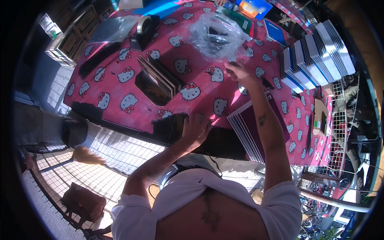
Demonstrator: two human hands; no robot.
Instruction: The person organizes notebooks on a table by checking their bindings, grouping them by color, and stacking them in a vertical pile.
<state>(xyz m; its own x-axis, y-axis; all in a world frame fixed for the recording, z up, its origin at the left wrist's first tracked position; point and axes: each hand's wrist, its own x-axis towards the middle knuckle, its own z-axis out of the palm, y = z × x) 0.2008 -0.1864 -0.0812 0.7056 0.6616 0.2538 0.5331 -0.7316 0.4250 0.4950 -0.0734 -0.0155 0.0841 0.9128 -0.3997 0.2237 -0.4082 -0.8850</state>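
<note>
The right hand's (241,74) fingers are curled in, nearly closed, at the near edge of a clear plastic bag (216,40); whether film is pinched between them cannot be confirmed. The left hand's (195,131) fingers are loosely bent and parted at the near edge of the tabletop (138,121), with nothing seen in them.

The bag lies crumpled toward the far edge, right of the middle. Something dark shows through it, kind not determinable. Judged by appearance, the film is light, limp and slippery, liable to tear or cling; a gathered fold at its near edge should offer a surer hold than a single layer.

Between the right forearm and the near edge lie purple spiral notebooks (250,130), bindings facing left. Left of the bag, a black tray (154,94) holds brown boards (158,74) on edge, leaning. A tape dispenser (144,34) stands toward the far left corner. Stacked spiral notebooks (316,58) occupy the right edge, toward the far corner; a blue booklet (275,32) lies beside them.
</note>
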